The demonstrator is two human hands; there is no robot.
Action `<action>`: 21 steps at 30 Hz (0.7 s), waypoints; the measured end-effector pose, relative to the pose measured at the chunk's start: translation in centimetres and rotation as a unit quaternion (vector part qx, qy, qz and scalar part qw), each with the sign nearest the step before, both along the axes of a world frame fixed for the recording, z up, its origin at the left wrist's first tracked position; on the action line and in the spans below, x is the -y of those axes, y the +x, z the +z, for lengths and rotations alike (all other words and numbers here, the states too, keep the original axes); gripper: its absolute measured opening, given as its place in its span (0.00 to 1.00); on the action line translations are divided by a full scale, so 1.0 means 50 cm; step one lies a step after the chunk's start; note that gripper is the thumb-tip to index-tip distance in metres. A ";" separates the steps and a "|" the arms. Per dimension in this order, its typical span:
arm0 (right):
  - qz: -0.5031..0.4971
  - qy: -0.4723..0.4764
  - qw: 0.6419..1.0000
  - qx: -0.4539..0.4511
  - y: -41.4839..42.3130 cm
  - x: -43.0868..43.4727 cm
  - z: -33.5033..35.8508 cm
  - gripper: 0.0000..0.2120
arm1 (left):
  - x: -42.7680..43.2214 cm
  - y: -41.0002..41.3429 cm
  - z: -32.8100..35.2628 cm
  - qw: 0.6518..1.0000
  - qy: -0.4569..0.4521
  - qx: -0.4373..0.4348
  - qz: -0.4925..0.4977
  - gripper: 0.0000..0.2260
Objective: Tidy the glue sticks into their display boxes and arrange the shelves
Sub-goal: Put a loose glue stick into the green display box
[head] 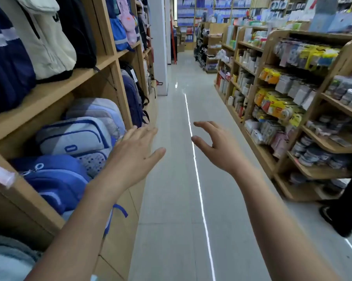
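Note:
I look down a shop aisle with both arms stretched out in front of me. My left hand (133, 153) is held flat, fingers straight, in the air beside the backpack shelf, and holds nothing. My right hand (215, 147) hangs over the floor with fingers loosely curled and is empty too. I cannot make out any glue sticks or their display boxes; the stationery shelves (305, 110) on the right are blurred.
Wooden shelves (55, 92) on the left carry blue, white and dark backpacks (73, 136). The tiled aisle floor (181, 199) runs ahead to a white pillar (158, 47). A dark-clothed person's leg and shoe (341, 216) stand at the right edge.

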State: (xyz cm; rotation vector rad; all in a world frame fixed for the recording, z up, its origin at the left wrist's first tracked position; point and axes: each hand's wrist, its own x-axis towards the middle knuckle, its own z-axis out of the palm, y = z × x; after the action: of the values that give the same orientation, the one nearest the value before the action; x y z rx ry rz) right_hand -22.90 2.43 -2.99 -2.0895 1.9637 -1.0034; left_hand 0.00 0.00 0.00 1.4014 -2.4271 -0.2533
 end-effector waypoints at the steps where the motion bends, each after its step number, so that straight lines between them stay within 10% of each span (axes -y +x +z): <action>1: -0.004 0.005 1.000 -0.003 -0.005 0.017 -0.010 0.22 | 0.019 -0.007 -0.010 1.000 0.004 0.003 -0.005 0.27; 21: -0.100 0.041 0.993 -0.042 -0.466 0.776 -0.060 0.26 | 0.821 -0.458 -0.075 0.997 0.035 0.058 -0.047 0.29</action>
State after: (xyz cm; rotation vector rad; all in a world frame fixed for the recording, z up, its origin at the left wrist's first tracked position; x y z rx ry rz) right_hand -46.18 -36.37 -6.00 -1.9546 2.2507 -0.8620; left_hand -22.88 -41.03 -3.75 1.3686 -2.6054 -0.2905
